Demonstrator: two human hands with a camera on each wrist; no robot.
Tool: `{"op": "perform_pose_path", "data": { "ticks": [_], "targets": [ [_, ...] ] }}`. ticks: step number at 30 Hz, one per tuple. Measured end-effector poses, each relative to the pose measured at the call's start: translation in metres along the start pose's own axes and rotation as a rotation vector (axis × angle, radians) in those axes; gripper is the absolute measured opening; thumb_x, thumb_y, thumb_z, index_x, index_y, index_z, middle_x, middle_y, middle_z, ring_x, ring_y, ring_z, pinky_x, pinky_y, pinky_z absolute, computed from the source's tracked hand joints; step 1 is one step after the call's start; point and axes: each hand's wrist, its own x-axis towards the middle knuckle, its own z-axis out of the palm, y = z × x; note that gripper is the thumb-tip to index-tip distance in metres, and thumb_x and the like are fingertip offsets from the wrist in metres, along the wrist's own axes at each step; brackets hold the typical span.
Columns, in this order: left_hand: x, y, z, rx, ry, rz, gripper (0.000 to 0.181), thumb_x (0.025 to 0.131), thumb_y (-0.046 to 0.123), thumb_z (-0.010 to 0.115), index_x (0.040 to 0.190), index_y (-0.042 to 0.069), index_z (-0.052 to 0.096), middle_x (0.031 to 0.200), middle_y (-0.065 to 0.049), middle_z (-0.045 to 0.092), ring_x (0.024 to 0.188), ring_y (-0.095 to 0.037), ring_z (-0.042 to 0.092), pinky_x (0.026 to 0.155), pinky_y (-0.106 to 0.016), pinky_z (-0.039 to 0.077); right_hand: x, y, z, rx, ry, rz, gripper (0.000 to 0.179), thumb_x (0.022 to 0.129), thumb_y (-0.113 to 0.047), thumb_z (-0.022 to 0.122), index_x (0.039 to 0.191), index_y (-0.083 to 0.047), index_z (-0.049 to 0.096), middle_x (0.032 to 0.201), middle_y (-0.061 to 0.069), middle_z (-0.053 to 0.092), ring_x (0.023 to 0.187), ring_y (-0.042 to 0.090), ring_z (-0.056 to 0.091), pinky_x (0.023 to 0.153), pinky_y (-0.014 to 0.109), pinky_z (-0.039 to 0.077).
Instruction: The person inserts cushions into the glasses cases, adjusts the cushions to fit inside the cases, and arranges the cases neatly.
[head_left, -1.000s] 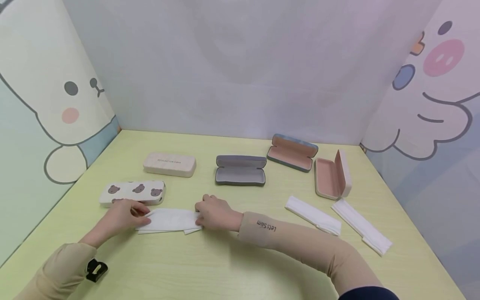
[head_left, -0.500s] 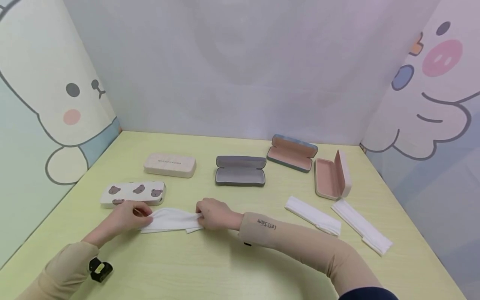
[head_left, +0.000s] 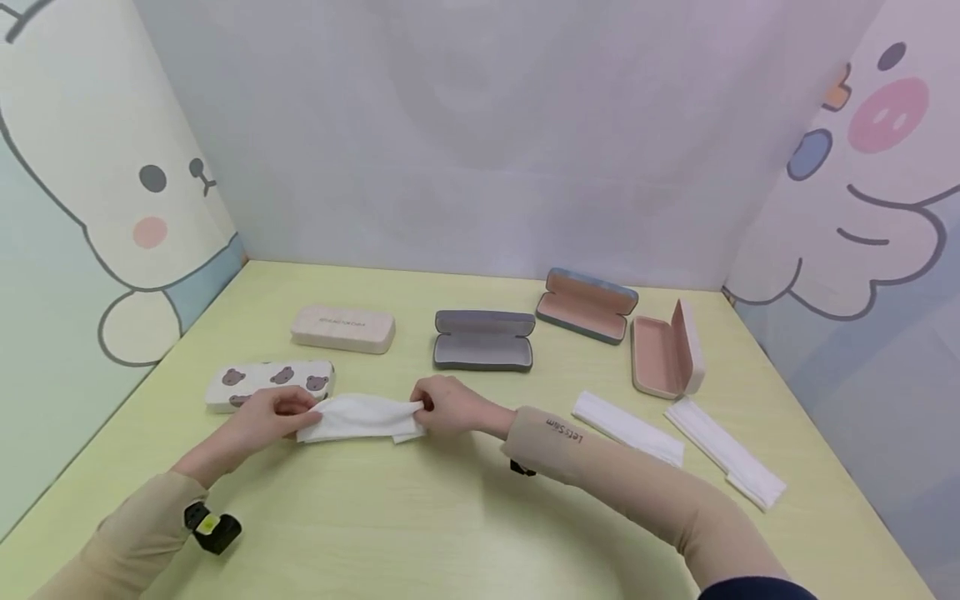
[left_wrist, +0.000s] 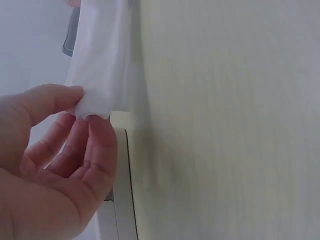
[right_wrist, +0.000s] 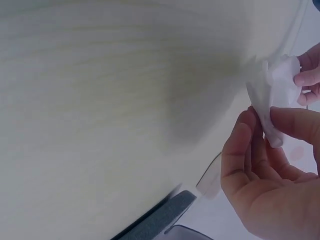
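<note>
Stretched between both hands in the head view is a folded white cloth (head_left: 362, 417), held up close over the table. My left hand (head_left: 264, 423) pinches its left end between thumb and fingers, as the left wrist view also shows on the cloth (left_wrist: 100, 55). At the other end, the right hand (head_left: 453, 407) pinches the cloth's corner. In the right wrist view the cloth (right_wrist: 284, 82) hangs bunched at the right fingertips. Just behind the left hand lies a closed glasses case with brown bears (head_left: 262, 377).
A closed cream glasses case (head_left: 342, 329) lies farther back. Open cases stand to its right: a grey one (head_left: 483, 352), a blue one (head_left: 588, 304) with pink lining and a pale pink one (head_left: 667, 354). Two folded white cloths, one (head_left: 622, 423) and another (head_left: 723, 452), lie at right.
Both hands have moved to the right and away from the body, carrying the white cloth, which has risen off the table. The cases and the other cloths have stayed put.
</note>
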Motion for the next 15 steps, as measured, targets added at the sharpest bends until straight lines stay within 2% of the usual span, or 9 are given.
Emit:
{"op": "perform_pose_path", "data": {
  "ticks": [6, 10, 15],
  "targets": [
    [0.011, 0.019, 0.002, -0.101, -0.001, -0.022, 0.042, 0.091, 0.027, 0.067, 0.117, -0.005, 0.056, 0.102, -0.008, 0.069, 0.083, -0.001, 0.059, 0.073, -0.024, 0.055, -0.006, 0.012, -0.023, 0.073, 0.014, -0.009, 0.012, 0.09, -0.006, 0.06, 0.099, -0.001, 0.065, 0.085, 0.007, 0.065, 0.07, 0.009, 0.05, 0.061, 0.016, 0.04],
    [0.022, 0.034, 0.007, -0.123, -0.005, -0.013, 0.043, 0.09, 0.031, 0.067, 0.116, -0.001, 0.057, 0.099, -0.003, 0.068, 0.083, -0.003, 0.058, 0.075, -0.025, 0.055, -0.012, 0.02, -0.04, 0.111, 0.035, 0.01, 0.013, 0.09, -0.006, 0.06, 0.101, 0.0, 0.065, 0.09, 0.01, 0.068, 0.072, 0.008, 0.053, 0.062, 0.016, 0.042],
    [0.035, 0.05, 0.014, -0.161, -0.003, 0.002, 0.04, 0.092, 0.028, 0.065, 0.116, -0.002, 0.057, 0.099, -0.002, 0.066, 0.082, -0.004, 0.057, 0.074, -0.022, 0.054, -0.02, 0.032, -0.061, 0.13, 0.095, 0.027, 0.015, 0.091, -0.008, 0.06, 0.103, -0.001, 0.065, 0.093, 0.012, 0.068, 0.074, 0.011, 0.055, 0.062, 0.019, 0.043]
  ]
}}
